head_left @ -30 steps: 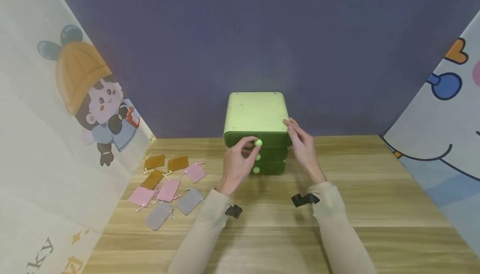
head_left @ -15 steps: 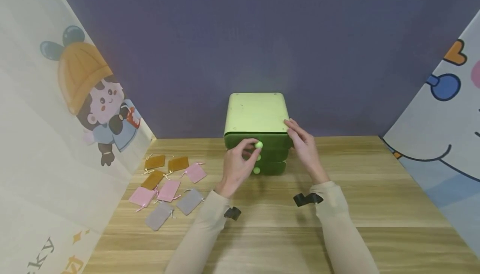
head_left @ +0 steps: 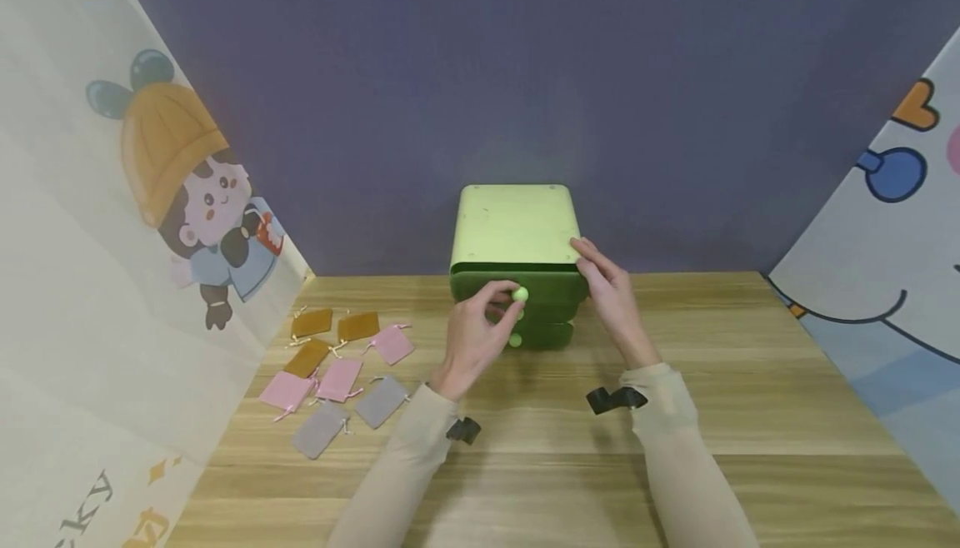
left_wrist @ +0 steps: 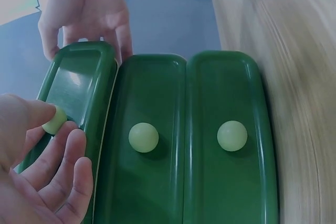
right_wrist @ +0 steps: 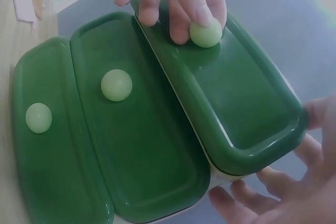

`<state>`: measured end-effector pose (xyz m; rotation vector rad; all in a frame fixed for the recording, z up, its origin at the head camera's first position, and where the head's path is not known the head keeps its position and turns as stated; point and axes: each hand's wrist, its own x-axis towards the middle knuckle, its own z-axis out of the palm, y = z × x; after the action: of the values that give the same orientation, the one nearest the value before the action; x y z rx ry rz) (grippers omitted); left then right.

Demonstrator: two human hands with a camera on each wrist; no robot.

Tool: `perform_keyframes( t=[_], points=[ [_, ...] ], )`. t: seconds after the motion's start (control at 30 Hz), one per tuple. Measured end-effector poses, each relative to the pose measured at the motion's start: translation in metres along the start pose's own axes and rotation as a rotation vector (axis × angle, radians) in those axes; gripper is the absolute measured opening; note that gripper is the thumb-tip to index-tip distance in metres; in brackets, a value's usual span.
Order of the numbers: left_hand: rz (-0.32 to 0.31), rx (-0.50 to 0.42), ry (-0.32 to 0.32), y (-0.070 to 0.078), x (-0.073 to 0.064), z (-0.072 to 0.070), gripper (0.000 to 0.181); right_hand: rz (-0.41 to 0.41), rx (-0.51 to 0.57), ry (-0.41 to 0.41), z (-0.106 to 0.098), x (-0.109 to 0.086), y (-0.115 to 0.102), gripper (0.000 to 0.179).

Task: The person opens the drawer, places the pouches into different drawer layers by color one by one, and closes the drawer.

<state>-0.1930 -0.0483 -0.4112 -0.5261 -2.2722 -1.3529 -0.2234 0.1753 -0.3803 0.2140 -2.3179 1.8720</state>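
Note:
A small cabinet (head_left: pixel 516 223) with a pale green top and three dark green drawers stands against the back wall. My left hand (head_left: pixel 477 327) pinches the round, pale green knob (left_wrist: pixel 54 120) of the top drawer (right_wrist: pixel 239 98) between thumb and fingertips. That drawer's front juts past the two below, and a dark gap shows under the cabinet top in the head view. My right hand (head_left: pixel 611 302) rests against the cabinet's right side, fingers fairly straight at its upper front corner. The middle drawer (left_wrist: pixel 149 182) and bottom drawer (left_wrist: pixel 231 182) sit flush with each other.
On the wooden table (head_left: pixel 750 415), to the left, lie several drawstring pouches: brown ones (head_left: pixel 358 327), pink ones (head_left: pixel 339 380) and grey ones (head_left: pixel 321 430). A dark wall (head_left: pixel 510 73) stands behind the cabinet, with printed panels at both sides.
The top drawer has slid out a little toward me, its knob moving with my left hand, and a gap has opened beneath the cabinet top. My right hand has stayed at the cabinet's side.

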Motion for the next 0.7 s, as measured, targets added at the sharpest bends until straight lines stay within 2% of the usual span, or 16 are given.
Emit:
perform_keyframes(
  t=[0.7],
  points=[
    [-0.021,-0.024,-0.007,0.0031,-0.006,-0.0014,0.025,-0.041,-0.041,0.044,0.0039,0.0014,0.0015,0.047]
  ],
)
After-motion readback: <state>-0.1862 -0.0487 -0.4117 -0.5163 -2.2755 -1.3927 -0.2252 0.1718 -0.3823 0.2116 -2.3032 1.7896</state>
